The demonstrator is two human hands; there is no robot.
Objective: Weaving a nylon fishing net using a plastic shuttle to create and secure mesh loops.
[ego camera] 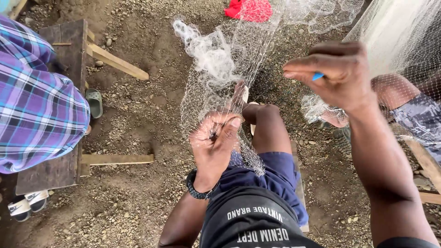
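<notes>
Translucent white fishing net [229,59] hangs in front of the seated person, draped over the raised knee [262,115]. Left hand [213,144] pinches a few meshes, fingers closed on the net. Right hand [340,76] is closed on a small blue tool [317,76], raised beside the net. Net looks very light, limp, snag-prone; thin strands probably tear or tangle easily. Best held by bunching meshes near the work spot, not single threads.

Net [229,59] hangs at centre, ahead of the knee [259,115]. Left hand [213,147] pinches its mesh below; right hand [340,76] is raised to the right. A co-worker's shirt [36,101] lies far left, above a wooden counter [64,41].
</notes>
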